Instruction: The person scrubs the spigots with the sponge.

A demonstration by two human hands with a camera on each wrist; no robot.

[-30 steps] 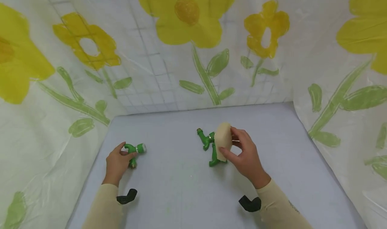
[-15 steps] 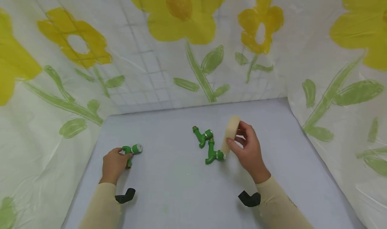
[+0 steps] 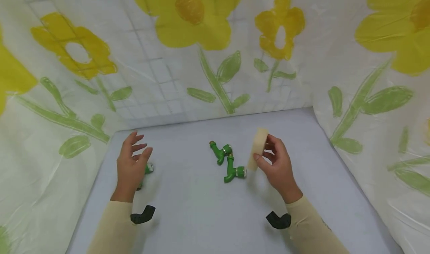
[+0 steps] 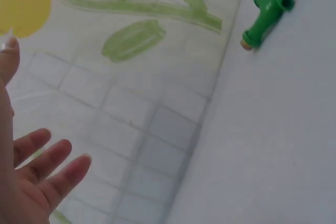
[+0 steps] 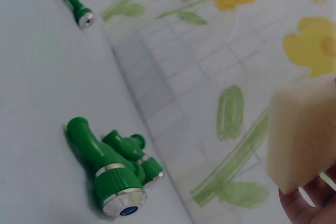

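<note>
The right hand (image 3: 277, 168) holds the cream sponge (image 3: 258, 149) aloft beside two green taps (image 3: 230, 164), its grip pinched on it between thumb and fingers, presumably to keep it off the counter (image 3: 201, 216); the left hand (image 3: 130, 170), fingers apart, holds nothing near a third tap (image 5: 77, 9). The sponge looks thick, pale and blocky, with no visible stain.

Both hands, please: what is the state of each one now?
Left hand: open, holding nothing.
Right hand: holding a pale sponge.
</note>
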